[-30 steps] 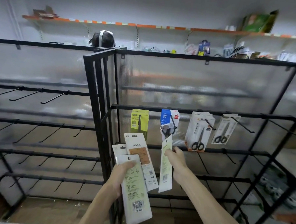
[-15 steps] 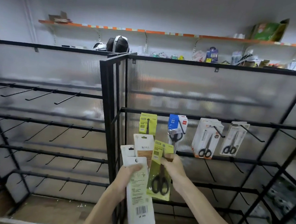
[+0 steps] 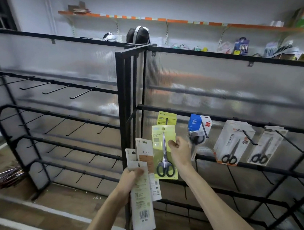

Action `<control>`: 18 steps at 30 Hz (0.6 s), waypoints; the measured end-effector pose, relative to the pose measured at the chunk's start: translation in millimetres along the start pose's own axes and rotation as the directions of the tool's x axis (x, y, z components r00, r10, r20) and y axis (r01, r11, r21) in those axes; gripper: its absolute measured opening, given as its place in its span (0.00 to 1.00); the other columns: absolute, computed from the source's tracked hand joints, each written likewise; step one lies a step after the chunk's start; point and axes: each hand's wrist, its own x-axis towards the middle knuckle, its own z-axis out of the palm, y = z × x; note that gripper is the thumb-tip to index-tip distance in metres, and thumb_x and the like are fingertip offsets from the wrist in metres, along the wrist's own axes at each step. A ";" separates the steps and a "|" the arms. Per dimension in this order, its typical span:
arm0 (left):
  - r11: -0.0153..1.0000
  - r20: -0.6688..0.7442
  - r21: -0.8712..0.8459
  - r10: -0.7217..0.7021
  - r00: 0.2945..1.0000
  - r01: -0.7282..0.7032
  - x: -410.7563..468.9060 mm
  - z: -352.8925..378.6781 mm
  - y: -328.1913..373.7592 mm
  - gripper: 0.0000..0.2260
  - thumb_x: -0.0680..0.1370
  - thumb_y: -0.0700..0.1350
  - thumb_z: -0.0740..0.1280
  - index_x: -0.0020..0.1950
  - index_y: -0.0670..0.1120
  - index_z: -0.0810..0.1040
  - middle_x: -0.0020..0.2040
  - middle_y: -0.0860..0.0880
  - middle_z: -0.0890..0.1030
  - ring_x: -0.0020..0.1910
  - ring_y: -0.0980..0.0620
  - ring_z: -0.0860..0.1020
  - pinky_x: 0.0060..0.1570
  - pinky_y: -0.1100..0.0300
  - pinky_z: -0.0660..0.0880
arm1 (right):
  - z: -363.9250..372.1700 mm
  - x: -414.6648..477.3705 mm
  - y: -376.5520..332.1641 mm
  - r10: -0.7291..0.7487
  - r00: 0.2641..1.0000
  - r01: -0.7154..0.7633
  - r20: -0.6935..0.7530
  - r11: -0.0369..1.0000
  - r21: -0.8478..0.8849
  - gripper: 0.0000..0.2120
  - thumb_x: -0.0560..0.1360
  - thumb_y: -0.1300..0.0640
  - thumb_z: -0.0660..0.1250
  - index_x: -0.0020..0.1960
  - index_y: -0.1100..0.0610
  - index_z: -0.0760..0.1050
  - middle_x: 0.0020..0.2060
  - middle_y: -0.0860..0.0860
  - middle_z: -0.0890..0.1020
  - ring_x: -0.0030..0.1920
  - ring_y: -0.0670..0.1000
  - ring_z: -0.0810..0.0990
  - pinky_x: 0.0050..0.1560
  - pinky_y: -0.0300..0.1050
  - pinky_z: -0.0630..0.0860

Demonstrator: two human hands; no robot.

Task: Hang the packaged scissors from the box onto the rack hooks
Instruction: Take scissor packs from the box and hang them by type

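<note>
Having risen toward the hook [image 3: 166, 121], the right hand [image 3: 180, 152] pinched the green scissors pack [image 3: 157, 145] (nearly hung); left hand [image 3: 129, 181] gripped spare packs [image 3: 142, 202].

Only word I can actually read is SCISSORS: on the yellow-green pack [image 3: 164, 151], the yellow pack [image 3: 165, 118] hung just above it, and the white pack [image 3: 232, 142] off to its right.

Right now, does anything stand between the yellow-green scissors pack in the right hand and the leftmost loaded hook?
Nothing visible does. The right hand holds the yellow-green pack just below the hook, which already carries one matching pack.
</note>
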 end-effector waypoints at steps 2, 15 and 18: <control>1.000 0.004 0.013 0.003 1.000 -0.003 4.9 -3.4 0.7 0.10 0.82 0.37 0.63 0.61 0.40 0.80 0.49 0.41 0.87 0.47 0.42 0.86 0.42 0.51 0.82 | 5.5 7.5 2.6 0.009 1.000 -0.010 -0.029 1.000 -0.014 0.11 0.82 0.61 0.62 0.42 0.53 0.70 0.38 0.45 0.76 0.39 0.44 0.74 0.36 0.36 0.66; 1.000 0.011 0.021 -0.017 1.000 0.017 30.4 -7.6 2.2 0.11 0.82 0.37 0.63 0.60 0.42 0.81 0.51 0.42 0.87 0.50 0.42 0.86 0.45 0.49 0.82 | 14.8 24.2 32.4 0.049 0.995 -0.046 -0.085 0.998 0.033 0.05 0.83 0.60 0.61 0.52 0.57 0.75 0.44 0.46 0.81 0.46 0.43 0.79 0.40 0.36 0.71; 0.999 0.005 0.010 -0.033 0.999 0.033 35.4 -7.5 3.4 0.10 0.82 0.39 0.64 0.60 0.43 0.81 0.51 0.42 0.87 0.50 0.41 0.86 0.48 0.45 0.82 | 16.9 38.7 31.7 0.056 0.994 -0.058 -0.097 0.998 -0.019 0.06 0.83 0.59 0.61 0.49 0.60 0.74 0.40 0.50 0.78 0.38 0.45 0.75 0.36 0.38 0.68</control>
